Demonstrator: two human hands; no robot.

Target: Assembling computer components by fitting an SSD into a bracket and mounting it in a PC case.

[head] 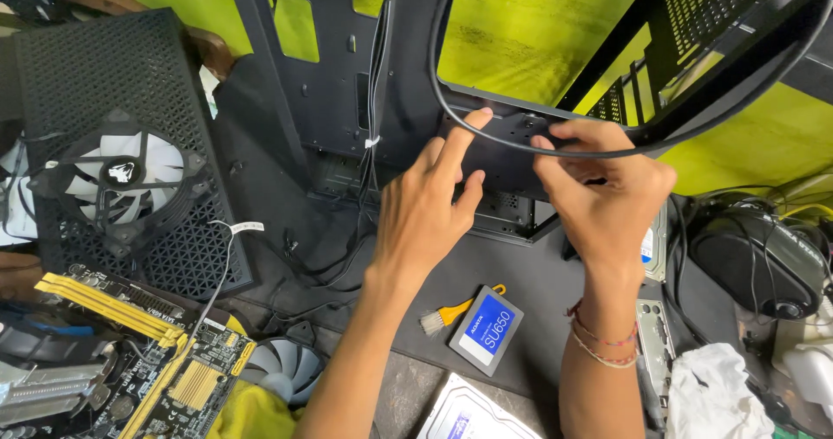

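blue-and-white label (490, 324) on grey drive, small white cable tag (246, 227) by fan

**Tight quarters at the case frame**

Your left hand (429, 200) and right hand (599, 192) crowd the computer case (347, 83). A black cable (486, 135) loops across at 12 o'clock. Open mat (538, 291) lies at 6, beside the blue drive (486, 329).

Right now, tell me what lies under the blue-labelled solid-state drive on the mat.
The solid-state drive lies on a dark mat. A small brush with pale bristles and a yellow handle pokes out from beneath its upper left edge. The drive covers the handle's middle, so that part cannot be seen.
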